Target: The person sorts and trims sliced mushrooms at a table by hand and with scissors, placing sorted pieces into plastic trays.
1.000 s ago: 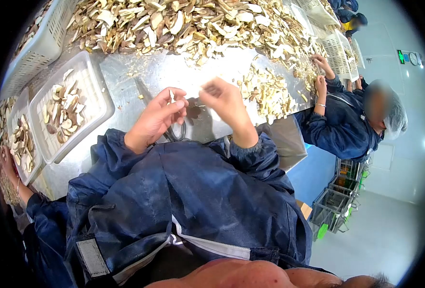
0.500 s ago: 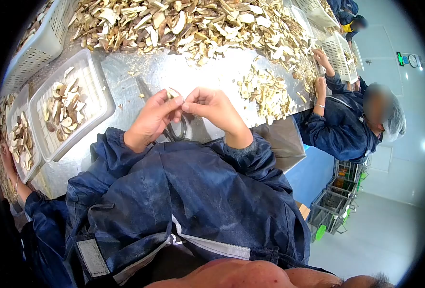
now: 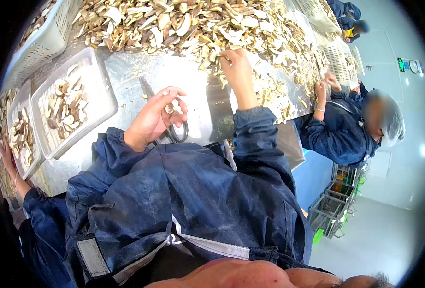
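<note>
My left hand (image 3: 156, 117) is curled, palm up, around pale mushroom pieces (image 3: 173, 107) that show between the thumb and fingers. Just beyond and partly under it lies a pair of scissors (image 3: 179, 133), with a dark loop handle and a metal blade on the steel table. At the near edge of a large heap of sliced mushrooms (image 3: 183, 24), my right hand (image 3: 238, 72) has its fingers bent together at the slices. Whatever is between those fingertips is too small to make out.
A white tray (image 3: 108, 103) of mushroom slices stands on the left, with another tray (image 3: 36, 156) beside it. Paler trimmed pieces (image 3: 270, 91) lie on the right of the steel table (image 3: 126, 86). Co-workers' hands (image 3: 321, 89) are at both sides. White baskets (image 3: 337, 60) stand far right.
My right hand has left my left hand and moved forward and right to the heap. The left hand has stayed about in place, its fingers loosened somewhat around the mushroom pieces.
</note>
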`<state>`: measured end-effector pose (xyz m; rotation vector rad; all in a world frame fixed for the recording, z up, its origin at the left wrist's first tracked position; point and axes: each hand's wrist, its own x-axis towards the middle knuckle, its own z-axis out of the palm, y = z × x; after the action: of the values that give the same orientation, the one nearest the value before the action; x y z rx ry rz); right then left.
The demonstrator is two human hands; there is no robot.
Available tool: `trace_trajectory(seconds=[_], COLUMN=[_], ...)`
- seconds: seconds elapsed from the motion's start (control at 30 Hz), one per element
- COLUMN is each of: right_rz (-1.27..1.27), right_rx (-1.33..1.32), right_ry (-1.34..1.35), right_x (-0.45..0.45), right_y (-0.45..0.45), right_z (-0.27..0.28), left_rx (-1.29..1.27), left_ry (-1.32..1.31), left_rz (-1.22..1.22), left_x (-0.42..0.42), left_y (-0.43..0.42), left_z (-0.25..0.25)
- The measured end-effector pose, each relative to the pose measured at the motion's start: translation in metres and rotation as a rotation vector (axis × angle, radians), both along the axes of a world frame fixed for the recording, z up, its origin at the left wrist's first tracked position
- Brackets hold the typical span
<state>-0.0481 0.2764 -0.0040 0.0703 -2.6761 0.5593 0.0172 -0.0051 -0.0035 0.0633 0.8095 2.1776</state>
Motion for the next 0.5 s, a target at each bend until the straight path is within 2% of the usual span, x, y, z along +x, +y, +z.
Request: trace_trajectory(seconds=[0.03, 0.17, 0.27, 0.33, 0.37, 0.4, 0.47, 0.5], right_rz=[0.05, -0.047, -0.034, 0.164, 0.274, 0.336, 0.227, 0.082], right_rx=[-0.084, -0.226, -0.463, -0.602, -0.583, -0.454, -0.46, -0.41], right_ry=[0.097, 0.104, -0.016, -0.103, -0.126, -0.126, -0.107, -0.097], right_x=[0.011, 0.051, 0.083, 0.101, 0.106, 0.104, 0.092, 0.079], right_y=[-0.011, -0.022, -0.043, -0.068, -0.079, -0.082, -0.069, -0.058], right_z=[0.011, 0.029, 0.038, 0.044, 0.051, 0.054, 0.046, 0.043], left_rx=[0.005, 0.041, -0.003, 0.044, 0.068, 0.084, 0.117, 0.084], left_ry=[0.001, 0.005, -0.016, -0.12, -0.17, -0.162, -0.144, -0.114], left_rz=[0.004, -0.023, -0.01, 0.009, 0.02, 0.003, -0.031, -0.024], left_x=[-0.001, -0.001, 0.0, 0.004, 0.006, 0.006, 0.004, 0.004], left_y=[-0.002, -0.003, 0.001, 0.008, 0.01, 0.01, 0.008, 0.006], left_z=[-0.003, -0.003, -0.001, 0.007, 0.009, 0.007, -0.004, -0.011])
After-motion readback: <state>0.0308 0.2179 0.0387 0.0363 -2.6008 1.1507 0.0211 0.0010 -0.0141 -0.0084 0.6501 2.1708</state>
